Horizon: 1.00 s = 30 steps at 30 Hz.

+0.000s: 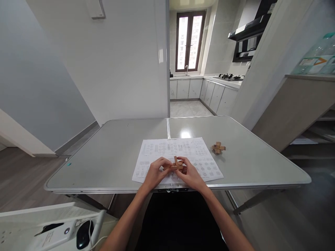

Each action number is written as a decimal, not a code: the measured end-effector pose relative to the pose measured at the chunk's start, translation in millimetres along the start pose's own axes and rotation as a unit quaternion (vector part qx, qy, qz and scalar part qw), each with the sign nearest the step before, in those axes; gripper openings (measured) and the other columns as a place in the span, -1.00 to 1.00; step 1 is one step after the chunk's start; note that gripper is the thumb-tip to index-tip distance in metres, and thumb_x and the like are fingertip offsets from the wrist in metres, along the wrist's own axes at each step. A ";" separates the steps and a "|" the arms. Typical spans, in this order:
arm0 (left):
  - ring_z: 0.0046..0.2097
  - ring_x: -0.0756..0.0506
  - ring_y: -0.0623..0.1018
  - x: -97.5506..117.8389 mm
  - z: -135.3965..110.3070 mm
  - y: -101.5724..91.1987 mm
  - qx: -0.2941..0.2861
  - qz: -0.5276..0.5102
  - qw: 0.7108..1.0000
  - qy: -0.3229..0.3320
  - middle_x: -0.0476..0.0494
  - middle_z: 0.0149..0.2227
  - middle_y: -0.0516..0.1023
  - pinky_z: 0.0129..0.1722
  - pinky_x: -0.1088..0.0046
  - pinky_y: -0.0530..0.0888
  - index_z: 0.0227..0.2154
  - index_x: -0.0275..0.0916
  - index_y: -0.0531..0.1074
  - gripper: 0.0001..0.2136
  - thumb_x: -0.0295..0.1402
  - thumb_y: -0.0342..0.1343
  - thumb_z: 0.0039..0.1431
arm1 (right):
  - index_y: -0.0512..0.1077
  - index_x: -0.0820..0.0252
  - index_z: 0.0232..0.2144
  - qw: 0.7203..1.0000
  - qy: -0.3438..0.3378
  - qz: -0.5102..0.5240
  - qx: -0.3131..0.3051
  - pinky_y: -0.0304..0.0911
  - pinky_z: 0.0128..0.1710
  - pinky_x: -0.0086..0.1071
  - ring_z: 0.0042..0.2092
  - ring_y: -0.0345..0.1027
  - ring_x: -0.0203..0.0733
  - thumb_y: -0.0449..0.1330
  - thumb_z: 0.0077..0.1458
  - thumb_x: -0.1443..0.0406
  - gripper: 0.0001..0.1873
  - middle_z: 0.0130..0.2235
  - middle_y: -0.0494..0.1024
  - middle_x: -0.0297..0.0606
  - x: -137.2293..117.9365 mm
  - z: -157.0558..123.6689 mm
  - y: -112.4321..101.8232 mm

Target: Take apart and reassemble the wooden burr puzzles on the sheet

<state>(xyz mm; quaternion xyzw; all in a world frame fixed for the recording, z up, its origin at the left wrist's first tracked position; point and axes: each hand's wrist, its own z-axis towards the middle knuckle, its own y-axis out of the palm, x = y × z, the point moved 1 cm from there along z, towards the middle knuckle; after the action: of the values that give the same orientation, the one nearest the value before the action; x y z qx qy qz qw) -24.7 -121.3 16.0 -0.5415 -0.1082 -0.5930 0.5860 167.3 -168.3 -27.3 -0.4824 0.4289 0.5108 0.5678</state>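
Between my two hands is a partly joined wooden burr puzzle (pixel 180 166), made of small notched sticks, with one stick poking upward. My left hand (pixel 157 170) is closed, its thumb and fingers pinching the left end of the puzzle. On the other side my right hand (pixel 190 173) wraps round the puzzle, thumb below and fingers on top. Under both hands lies a white instruction sheet (pixel 149 148) printed with rows of small diagrams. Off to the right, a second wooden burr puzzle (pixel 218 148), cross-shaped, rests on the table.
The grey folding table (pixel 117 150) has a metal rim and a centre seam. At lower left, a white cart (pixel 52 212) holds a black mouse (pixel 85 234) and a white device (pixel 56 237). Plastic bottles (pixel 318 57) stand on a shelf at right.
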 end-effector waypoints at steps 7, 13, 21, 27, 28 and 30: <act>-0.24 -0.10 0.54 -1.5 -0.6 -0.2 0.007 -0.019 0.999 0.028 -0.15 -0.18 0.61 -0.20 0.37 0.47 -0.25 -0.18 0.59 -0.84 -0.20 0.25 0.32 | 0.41 0.10 0.01 0.999 0.020 0.038 0.027 0.38 -0.39 -0.38 -0.35 0.45 -0.26 0.31 0.07 0.21 -0.56 -0.07 0.54 -0.25 -1.5 0.7 -3.3; -0.21 -0.12 0.55 3.4 -1.4 -1.4 0.056 -0.015 0.998 0.001 -0.13 -0.19 0.63 -0.16 0.34 0.47 -0.25 -0.17 0.57 -0.82 -0.16 0.25 0.32 | 0.41 0.12 -0.08 0.991 0.041 0.081 0.094 0.16 -0.61 -0.44 -0.57 0.19 -0.33 0.21 0.19 0.00 -0.61 -0.45 0.37 -0.46 -2.0 -0.4 -7.1; -0.22 -0.17 0.64 -5.4 -1.2 -2.3 0.154 -0.059 0.974 -0.153 -0.09 -0.29 0.66 -0.18 0.34 0.46 -0.30 -0.17 0.47 -0.72 -0.05 0.22 0.28 | 0.18 0.13 0.29 0.987 0.023 0.009 0.160 0.39 -0.48 -0.33 -0.40 0.47 -0.15 0.25 0.20 -0.02 -0.27 -0.25 0.55 -0.28 5.5 -2.0 -3.1; -0.33 -0.13 0.65 -15.3 -1.3 -0.2 0.132 -0.122 0.971 -0.159 -0.08 -0.35 0.64 -0.26 0.37 0.49 -0.27 -0.17 0.33 -0.66 0.03 0.13 0.32 | 0.40 0.20 0.15 0.971 -0.015 -0.158 0.178 0.50 -0.12 -0.08 -0.14 0.56 0.07 0.17 0.26 0.03 -0.47 -0.05 0.60 -0.04 11.3 0.4 3.5; -0.34 -0.12 0.64 -16.9 -1.7 0.5 0.128 -0.129 0.970 -0.162 -0.09 -0.34 0.65 -0.29 0.38 0.48 -0.26 -0.17 0.31 -0.65 0.03 0.12 0.32 | 0.42 0.20 0.13 0.968 -0.018 -0.165 0.186 0.49 -0.09 -0.06 -0.13 0.54 0.08 0.18 0.25 0.04 -0.49 -0.01 0.58 -0.01 12.3 1.3 4.4; -0.36 -0.11 0.64 -19.6 -2.6 1.8 0.121 -0.142 0.968 -0.168 -0.11 -0.33 0.67 -0.32 0.39 0.46 -0.23 -0.17 0.26 -0.64 0.04 0.12 0.32 | 0.45 0.20 0.11 0.963 -0.023 -0.181 0.200 0.48 -0.05 -0.02 -0.12 0.52 0.10 0.18 0.23 0.07 -0.51 0.02 0.55 0.02 13.9 3.1 5.8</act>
<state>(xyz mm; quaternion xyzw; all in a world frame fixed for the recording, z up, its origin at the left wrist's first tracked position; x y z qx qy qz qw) -30.0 -112.5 -1.0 -0.5376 -0.3519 -0.5529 0.5306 163.0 -162.9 -41.0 -0.4162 0.4148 0.3146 0.7455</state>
